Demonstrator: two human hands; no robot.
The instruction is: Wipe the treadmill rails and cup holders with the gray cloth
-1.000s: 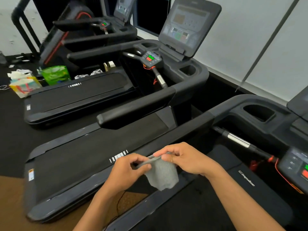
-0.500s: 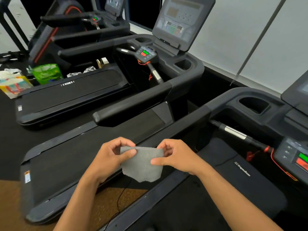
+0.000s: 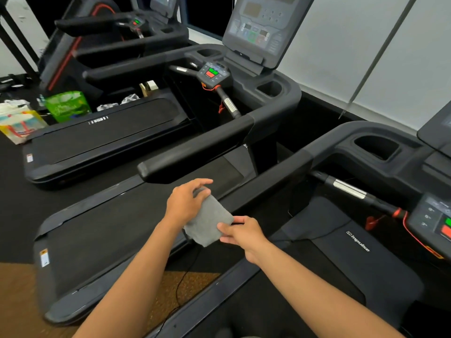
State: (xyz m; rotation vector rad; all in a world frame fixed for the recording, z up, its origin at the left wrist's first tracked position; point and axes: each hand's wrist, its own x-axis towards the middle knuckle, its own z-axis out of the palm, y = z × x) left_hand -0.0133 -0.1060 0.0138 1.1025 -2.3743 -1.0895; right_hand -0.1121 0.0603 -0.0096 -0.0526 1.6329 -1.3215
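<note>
A: Fingers (image 3: 199, 183) of the left hand (image 3: 184, 203): how do they lie?

B: The upper ones reach forward, nearly straight. The thumb and the lower fingers curl round the top end of the gray cloth (image 3: 207, 222) and grip it.

A: And the right hand (image 3: 242, 234)?

B: It pinches the cloth's lower right edge between thumb and forefinger. Its other fingers are tucked underneath, and I cannot tell how they lie.

A: Where exactly is the cloth?

B: It is held between the two hands and slants from upper left to lower right. It sits in front of the lower end of the near rail (image 3: 273, 175), the dark left handrail of the closest treadmill. I cannot tell whether it touches that rail.

A: The cup holder (image 3: 375, 147)?

B: It is a dark recess at the top of the same rail, well apart from both hands.

A: What lies around them?

B: The belt (image 3: 117, 220) of the middle treadmill runs below and to the left of the left hand. That machine's second rail (image 3: 195, 150) juts out just above the left hand. Its console (image 3: 261, 28) stands tilted against the pale wall. A green bag (image 3: 67, 106) sits on the black floor at the far left.
</note>
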